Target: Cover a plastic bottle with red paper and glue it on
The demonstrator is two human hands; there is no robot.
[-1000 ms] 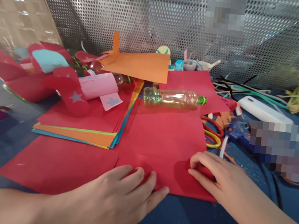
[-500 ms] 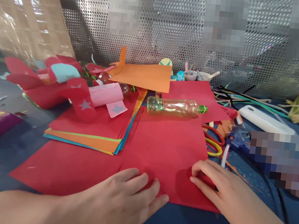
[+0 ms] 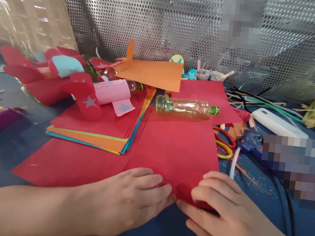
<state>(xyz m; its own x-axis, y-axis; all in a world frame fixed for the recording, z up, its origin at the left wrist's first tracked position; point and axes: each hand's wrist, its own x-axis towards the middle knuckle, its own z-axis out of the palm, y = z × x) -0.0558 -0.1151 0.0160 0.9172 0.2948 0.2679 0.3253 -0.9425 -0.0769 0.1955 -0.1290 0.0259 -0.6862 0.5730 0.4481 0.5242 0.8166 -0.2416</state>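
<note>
Blue tabletop | perforated metal wall | both hands on red paper

Craft workshop: coloured paper stack, scissors, glue gun, perforated metal wall.

Head-worn camera looks forward and down, close over the cluttered table.
</note>
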